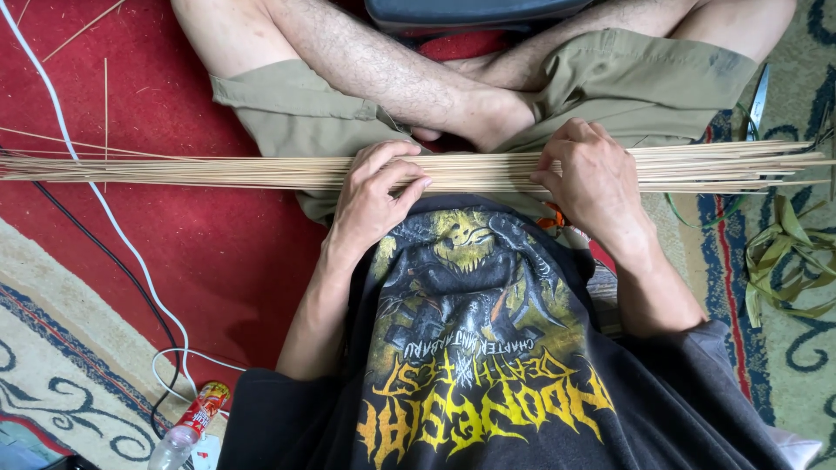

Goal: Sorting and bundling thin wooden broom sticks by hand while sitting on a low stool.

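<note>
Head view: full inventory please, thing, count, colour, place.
stick bundle: one bundle, pale tan, lying across the lap from left edge to right edge
loose sticks: a few, tan, on the red mat at upper left
red mat: one, under the sitter
patterned carpet: one, beige and blue, around the mat
cables: two, white and black, left
bottle: one, clear with red label, bottom left
leaf strips: several, green, right
left hand: on the bundle
right hand: on the bundle

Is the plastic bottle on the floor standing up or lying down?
Lying down. The plastic bottle rests on its side on the carpet, its red label up and its clear end toward the picture's bottom edge.
</note>
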